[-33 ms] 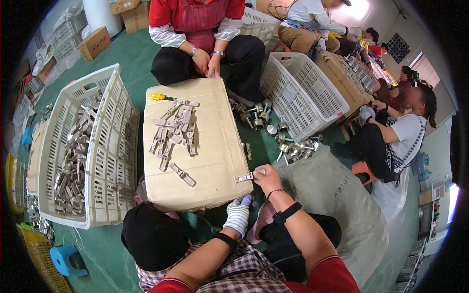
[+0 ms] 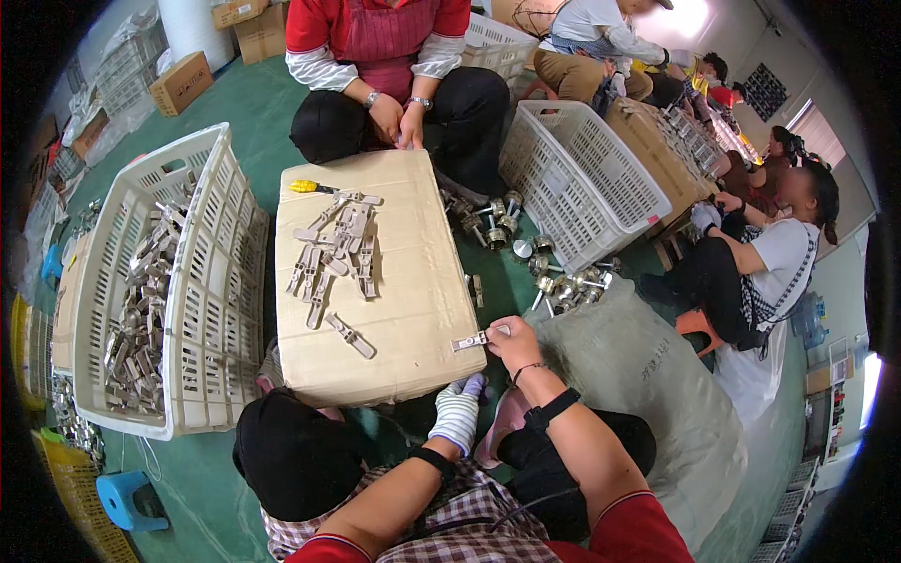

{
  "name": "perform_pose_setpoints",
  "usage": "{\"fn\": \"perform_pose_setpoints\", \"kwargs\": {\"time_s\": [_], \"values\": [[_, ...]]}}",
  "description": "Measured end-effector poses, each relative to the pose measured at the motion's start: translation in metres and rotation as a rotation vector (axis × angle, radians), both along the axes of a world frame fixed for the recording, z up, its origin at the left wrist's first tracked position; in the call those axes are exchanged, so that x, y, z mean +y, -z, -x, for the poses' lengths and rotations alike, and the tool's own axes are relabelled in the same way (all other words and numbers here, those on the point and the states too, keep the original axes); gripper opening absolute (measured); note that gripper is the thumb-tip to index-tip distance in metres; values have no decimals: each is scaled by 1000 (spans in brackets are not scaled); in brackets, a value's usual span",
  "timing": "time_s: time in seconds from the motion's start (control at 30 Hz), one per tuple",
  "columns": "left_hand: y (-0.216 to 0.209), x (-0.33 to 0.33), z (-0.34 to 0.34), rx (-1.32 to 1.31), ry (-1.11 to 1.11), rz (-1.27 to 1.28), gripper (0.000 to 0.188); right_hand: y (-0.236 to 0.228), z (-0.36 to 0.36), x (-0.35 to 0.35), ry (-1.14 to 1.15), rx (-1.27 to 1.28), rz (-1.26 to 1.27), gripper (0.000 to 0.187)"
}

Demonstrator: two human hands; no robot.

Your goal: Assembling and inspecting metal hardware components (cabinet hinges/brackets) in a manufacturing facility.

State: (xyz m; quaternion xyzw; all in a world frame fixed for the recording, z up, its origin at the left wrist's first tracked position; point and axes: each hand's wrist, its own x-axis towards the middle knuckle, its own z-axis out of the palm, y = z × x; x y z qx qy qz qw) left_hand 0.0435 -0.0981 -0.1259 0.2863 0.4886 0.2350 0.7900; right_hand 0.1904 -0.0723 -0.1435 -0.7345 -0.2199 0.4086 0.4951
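Clip [image 2: 467, 342], slim, oblong, in right hand [image 2: 514, 344], over cardboard [image 2: 413, 263]

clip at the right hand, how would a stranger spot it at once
Find the tan box in the middle. At its near right corner, the bare right hand holds the clip. Unlike the piled clips, it is apart and in a hand.
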Motion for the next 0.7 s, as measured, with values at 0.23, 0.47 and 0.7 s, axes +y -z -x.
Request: {"fn": "perform_pose_setpoints", "kwargs": {"time_s": [0.23, 0.47, 0.7], "values": [[5, -2, -3, -6, -16, -70, 24, 13, -4, -2, 49, 17, 5, 13], [1, -3, -2, -25, -68, -72, 22, 14, -4, -1, 37, 68, 47, 11], [-1, 0, 1, -18, 22, -15, 34, 13, -9, -3, -47, 29, 117, 8]]}}
